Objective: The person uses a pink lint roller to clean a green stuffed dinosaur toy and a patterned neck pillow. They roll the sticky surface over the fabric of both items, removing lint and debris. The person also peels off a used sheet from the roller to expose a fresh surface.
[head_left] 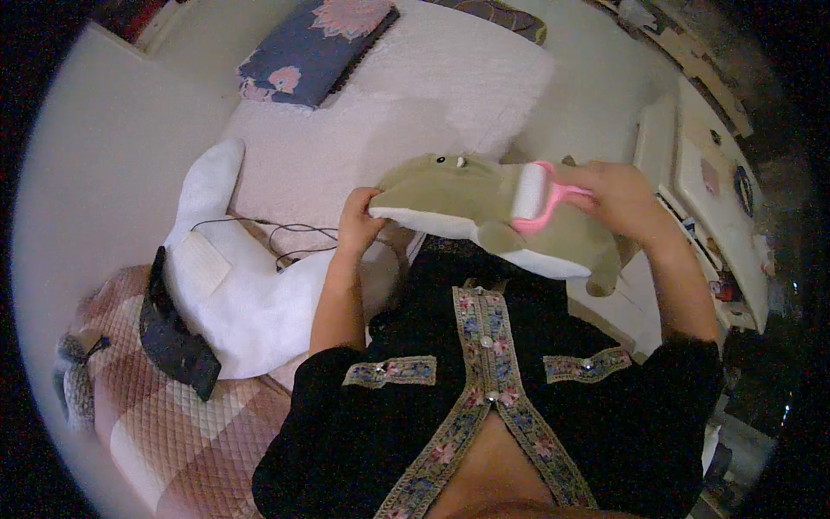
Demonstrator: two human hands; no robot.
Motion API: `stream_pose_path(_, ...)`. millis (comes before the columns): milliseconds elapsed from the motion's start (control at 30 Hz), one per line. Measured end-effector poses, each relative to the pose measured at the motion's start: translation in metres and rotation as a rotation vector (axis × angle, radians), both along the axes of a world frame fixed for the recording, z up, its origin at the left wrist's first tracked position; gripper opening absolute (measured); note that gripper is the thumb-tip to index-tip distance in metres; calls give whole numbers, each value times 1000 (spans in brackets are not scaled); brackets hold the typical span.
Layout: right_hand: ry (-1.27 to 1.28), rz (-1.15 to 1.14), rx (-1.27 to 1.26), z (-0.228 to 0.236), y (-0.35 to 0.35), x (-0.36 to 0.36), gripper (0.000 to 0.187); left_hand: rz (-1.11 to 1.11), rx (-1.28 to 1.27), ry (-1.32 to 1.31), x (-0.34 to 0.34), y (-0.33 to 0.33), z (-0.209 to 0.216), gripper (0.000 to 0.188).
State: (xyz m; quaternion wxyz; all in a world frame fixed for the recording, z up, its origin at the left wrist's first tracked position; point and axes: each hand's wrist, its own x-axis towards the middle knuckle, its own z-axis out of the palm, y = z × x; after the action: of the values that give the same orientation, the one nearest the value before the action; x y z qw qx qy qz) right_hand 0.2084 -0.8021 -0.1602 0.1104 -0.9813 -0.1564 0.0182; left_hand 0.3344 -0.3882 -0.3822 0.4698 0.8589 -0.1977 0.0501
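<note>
our left hand (pixel 360 223) gripped one end of the green plush toy (pixel 432 195) at mid-frame; our right hand (pixel 621 197) gripped the pink-handled roller (pixel 529 192) against it, right of centre; steady, taut support seemed best for even contact.

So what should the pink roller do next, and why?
Maybe slide the pink roller gently along the green plush toy: it lies over the toy's upper side, the right grip holds it, and the left grip has the toy's head end.
</note>
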Motion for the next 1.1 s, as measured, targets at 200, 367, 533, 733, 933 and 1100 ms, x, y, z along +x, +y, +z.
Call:
stream_pose_path(200, 168, -300, -41, 52, -52, -78, 23, -41, 3, -25, -1, 2, 1, 44)
stream_pose_path(367, 443, -685, -83, 110, -48, -91, 25, -132, 170, 26, -9, 6, 42, 42)
stream_pose_path(533, 133, -298, 28, 103, -32, -30, 32, -173, 460, -214, -14, 12, 90, 42)
stream_pose_path(733, -143, 5, 312, 37, 37, 95, 36, -351, 261, -248, -23, -77, 106, 41)
stream_pose_path(933, 242, -31, 153, -55, 107, 141, 38, -311, 186, -378, -62, -88, 79, 37)
stream_pose_path(1100, 313, 92, -11, -28, 62, 88, 34, -378, 178, -350, -74, -70, 48, 33)
